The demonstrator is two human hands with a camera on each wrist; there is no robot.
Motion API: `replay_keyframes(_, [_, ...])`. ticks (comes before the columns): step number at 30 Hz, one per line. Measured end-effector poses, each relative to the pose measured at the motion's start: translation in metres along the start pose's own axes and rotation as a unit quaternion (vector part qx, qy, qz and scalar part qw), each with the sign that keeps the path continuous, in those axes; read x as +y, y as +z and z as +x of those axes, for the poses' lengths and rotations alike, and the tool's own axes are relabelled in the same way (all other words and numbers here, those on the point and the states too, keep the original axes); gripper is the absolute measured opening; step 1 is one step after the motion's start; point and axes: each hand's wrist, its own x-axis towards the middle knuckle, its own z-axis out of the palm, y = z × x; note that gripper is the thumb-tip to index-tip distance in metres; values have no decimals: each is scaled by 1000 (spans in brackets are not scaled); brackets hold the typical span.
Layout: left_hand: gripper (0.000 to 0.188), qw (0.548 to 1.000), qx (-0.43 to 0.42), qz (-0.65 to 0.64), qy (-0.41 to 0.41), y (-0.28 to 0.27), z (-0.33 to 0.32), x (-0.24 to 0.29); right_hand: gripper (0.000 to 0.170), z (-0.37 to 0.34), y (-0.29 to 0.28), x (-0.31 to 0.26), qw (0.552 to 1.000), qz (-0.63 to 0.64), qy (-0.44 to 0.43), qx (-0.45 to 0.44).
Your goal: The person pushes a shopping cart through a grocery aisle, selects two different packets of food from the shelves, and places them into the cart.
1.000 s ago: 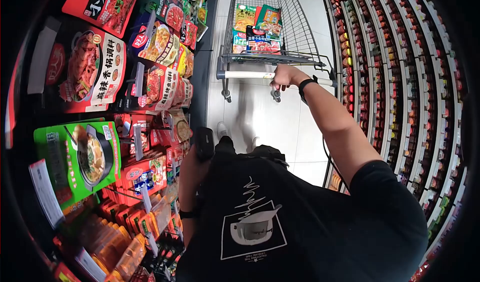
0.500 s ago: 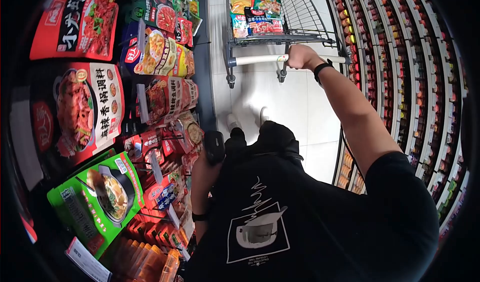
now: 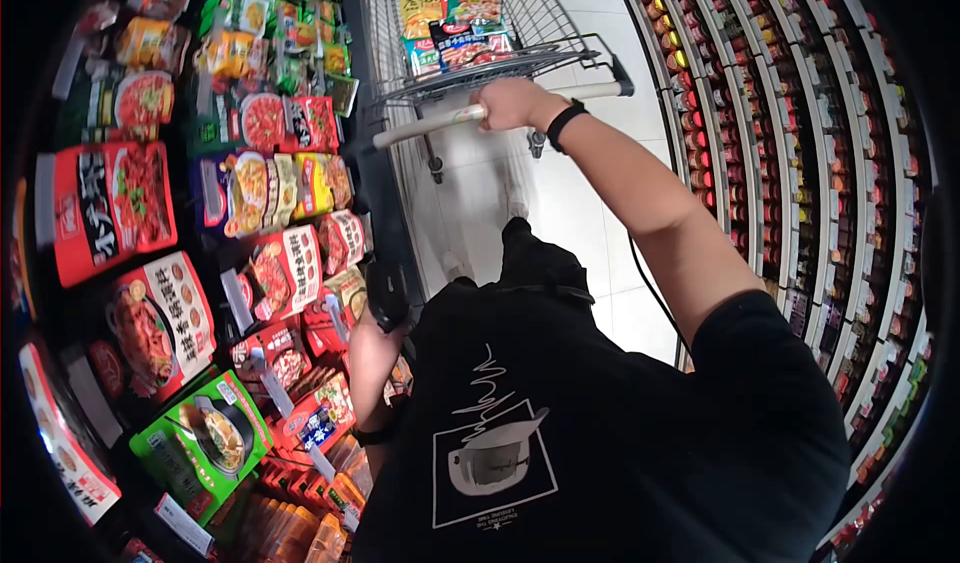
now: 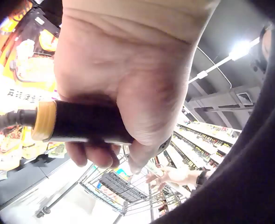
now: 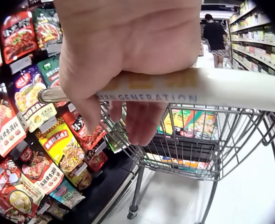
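Note:
My right hand (image 3: 512, 103) grips the pale handle bar (image 3: 430, 126) of a wire shopping cart (image 3: 545, 23). In the right wrist view its fingers (image 5: 144, 122) hang over the far side of the lettered bar. Several flat food packets (image 3: 465, 48) lie in the cart. My left hand (image 4: 123, 79) is low by my side, close to the shelves. It holds a black cylinder (image 4: 88, 122) with a yellow ring (image 4: 45, 121) and a cable at one end, fingers and thumb curled round it. From the head view this black device (image 3: 387, 295) shows only its dark end.
Shelves of seasoning packets line the left, among them a green pouch (image 3: 205, 443) and a red pouch (image 3: 115, 208). Long shelves of jars (image 3: 790, 163) run along the right. Farther up the aisle stands a person (image 5: 215, 37). Pale floor tiles (image 3: 600, 193) lie between.
The cart has swung round, its handle now slanting and its left end closer to the left shelves. My right hand stays on the bar. The view has shifted, with more packets showing on the left.

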Motion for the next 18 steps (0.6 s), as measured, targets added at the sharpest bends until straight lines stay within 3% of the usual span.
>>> replay_keyframes(4, [42,1000,-3,9,-27,0,23,73,46,-10,-18,41,998,21,-54,38])
replay_keyframes(7, [37,1000,-8,15,-26,9,37,108,45,-32,-41,87,999,-41,-13,12])
replay_keyframes(11, [36,1000,-3,25,-1,24,43,138,40,-44,-43,146,996,-68,35,52])
replay_keyframes(13, [36,999,-15,31,3,30,44,150,35,-43,-45,149,992,-61,32,101])
replay_keyframes(18, [40,998,-41,39,2,35,50,170,28,-33,-49,154,990,-43,54,121])
